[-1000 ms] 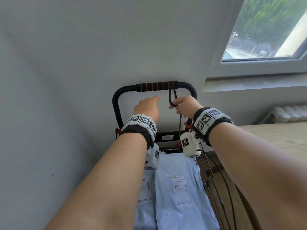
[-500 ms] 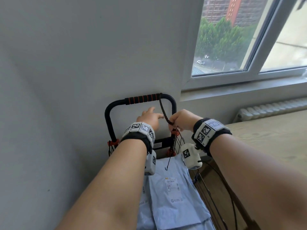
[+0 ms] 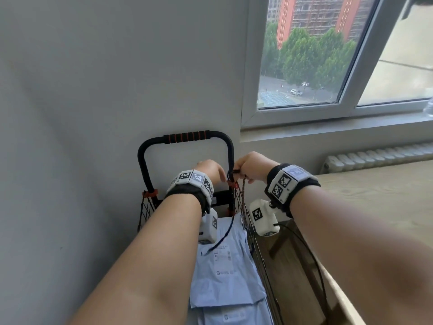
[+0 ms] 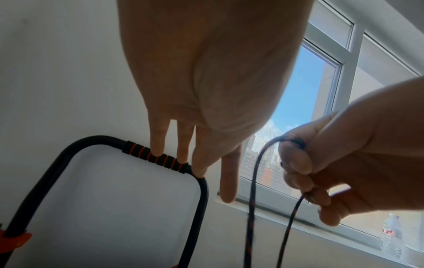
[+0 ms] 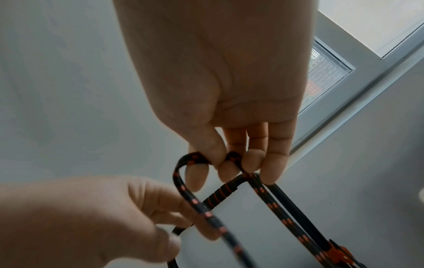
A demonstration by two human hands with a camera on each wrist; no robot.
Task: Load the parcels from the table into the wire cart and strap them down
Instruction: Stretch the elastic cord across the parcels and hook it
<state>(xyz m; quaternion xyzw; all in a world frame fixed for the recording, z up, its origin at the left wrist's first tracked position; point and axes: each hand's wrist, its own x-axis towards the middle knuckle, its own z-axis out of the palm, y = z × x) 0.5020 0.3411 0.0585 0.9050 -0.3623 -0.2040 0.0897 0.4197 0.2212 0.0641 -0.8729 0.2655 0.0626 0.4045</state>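
The wire cart (image 3: 146, 207) stands against the wall, and its black handle (image 3: 187, 137) has an orange-striped foam grip. Several light blue parcels (image 3: 225, 277) lie inside it. My right hand (image 3: 250, 167) pinches a loop of black bungee cord (image 3: 243, 195) with orange flecks beside the handle's right upright. In the right wrist view the cord (image 5: 181, 188) bends over my thumb and two strands hang down. My left hand (image 3: 208, 170) hovers next to it with straight fingers (image 4: 227, 181), holding nothing, below the foam grip (image 4: 156, 159). Whether the cord wraps the upright is unclear.
A wooden table (image 3: 375, 195) runs along the right, close to the cart's wire side. Behind it are a radiator (image 3: 375, 156) and a window sill with a water bottle (image 4: 392, 234). The grey wall is directly behind the cart handle.
The cord was looped over the handle's top bar; it has come down with my right hand to the right upright. My left hand dropped alongside. The view has tilted up.
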